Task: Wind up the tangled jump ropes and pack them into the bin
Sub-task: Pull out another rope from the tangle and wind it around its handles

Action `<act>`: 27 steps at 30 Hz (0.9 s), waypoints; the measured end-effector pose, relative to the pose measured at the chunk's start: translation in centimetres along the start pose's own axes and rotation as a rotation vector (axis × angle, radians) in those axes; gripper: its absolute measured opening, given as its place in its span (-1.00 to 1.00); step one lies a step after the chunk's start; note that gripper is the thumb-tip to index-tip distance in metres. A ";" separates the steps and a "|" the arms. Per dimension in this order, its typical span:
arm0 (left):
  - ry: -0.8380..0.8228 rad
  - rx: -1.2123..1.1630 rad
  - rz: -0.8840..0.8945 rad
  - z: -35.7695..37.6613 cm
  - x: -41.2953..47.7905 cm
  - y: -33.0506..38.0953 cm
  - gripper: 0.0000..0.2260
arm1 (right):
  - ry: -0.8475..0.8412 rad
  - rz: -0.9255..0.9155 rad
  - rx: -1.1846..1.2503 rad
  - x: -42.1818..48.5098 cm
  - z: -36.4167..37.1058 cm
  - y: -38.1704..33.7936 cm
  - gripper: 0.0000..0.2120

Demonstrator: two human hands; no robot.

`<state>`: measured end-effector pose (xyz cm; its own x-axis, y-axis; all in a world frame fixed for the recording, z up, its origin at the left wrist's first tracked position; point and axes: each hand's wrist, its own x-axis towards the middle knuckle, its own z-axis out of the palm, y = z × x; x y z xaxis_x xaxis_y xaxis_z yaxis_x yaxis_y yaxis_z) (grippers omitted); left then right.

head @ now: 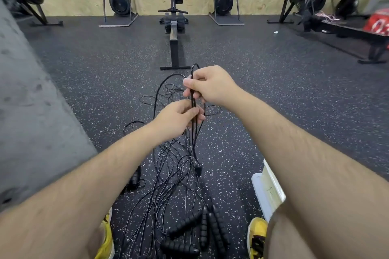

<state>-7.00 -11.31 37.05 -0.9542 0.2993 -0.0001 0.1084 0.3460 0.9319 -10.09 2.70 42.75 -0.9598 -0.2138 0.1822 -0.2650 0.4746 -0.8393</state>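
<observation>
A tangle of thin black jump ropes (172,174) sprawls over the speckled floor in front of me. Several black foam handles (202,227) lie bunched between my feet. My right hand (212,86) pinches a folded bundle of rope strands (192,99) held upright, with a loop sticking out above the fingers. Just below it, my left hand (179,118) grips the same strands. More strands and a small black end piece (198,169) hang from the hands down to the pile. A white bin (267,187) stands at my right, mostly hidden by my right forearm.
A rowing machine (175,33) stretches along the floor straight ahead, its foot close behind the ropes. More machines stand against the plywood wall. A grey concrete block (31,111) fills the left side. A low black bench (357,31) is at the far right. My yellow shoes (255,235) flank the handles.
</observation>
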 end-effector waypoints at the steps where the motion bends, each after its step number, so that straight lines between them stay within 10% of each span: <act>1: 0.018 -0.002 -0.005 -0.1 0.1 -0.1 -0.83 | -0.002 -0.004 0.009 -0.1 0.1 0.0 -0.69; 14: 0.301 -0.215 0.171 -4.6 1.1 3.4 -0.82 | -0.399 0.073 -0.209 -2.0 0.8 1.1 -0.78; 20: 0.266 -0.312 0.160 -5.8 1.3 3.4 -0.74 | -0.202 -0.013 -0.027 -1.9 1.6 -0.2 -0.84; 27: -0.217 0.121 -0.009 -3.5 -0.8 0.4 -0.86 | 0.121 -0.061 0.154 -0.5 0.8 -1.0 -0.74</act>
<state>-7.13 -14.53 38.68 -0.8743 0.4754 -0.0983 0.1455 0.4497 0.8813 -9.32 1.67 43.08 -0.9490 -0.1295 0.2874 -0.3145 0.3256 -0.8917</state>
